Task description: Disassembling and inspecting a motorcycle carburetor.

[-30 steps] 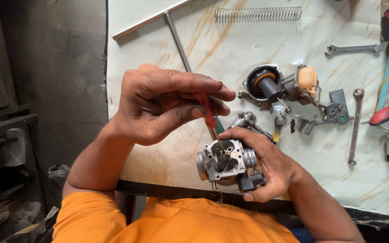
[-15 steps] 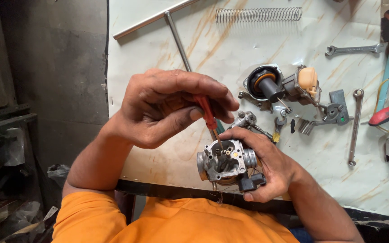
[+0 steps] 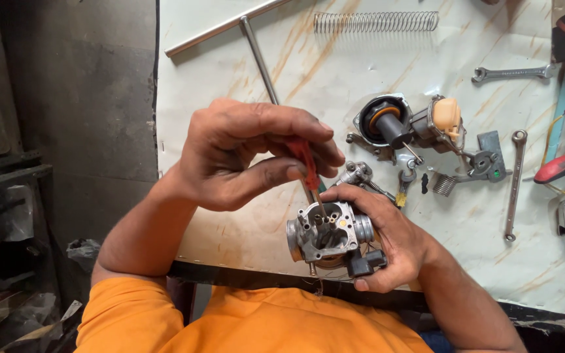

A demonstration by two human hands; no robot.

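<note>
Red-handled screwdriver (image 3: 305,163) pinched upright by left hand (image 3: 243,157); right hand (image 3: 387,242) clamps carburetor body (image 3: 325,235) steady beneath its tip.

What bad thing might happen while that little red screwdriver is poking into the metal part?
The thin red-handled screwdriver, pinched in the left hand, might slip and jab the right hand cupping the grey metal carburetor body. The carburetor is held in the air near the marble-patterned table edge, so a loosened small piece might drop to the floor.
</note>
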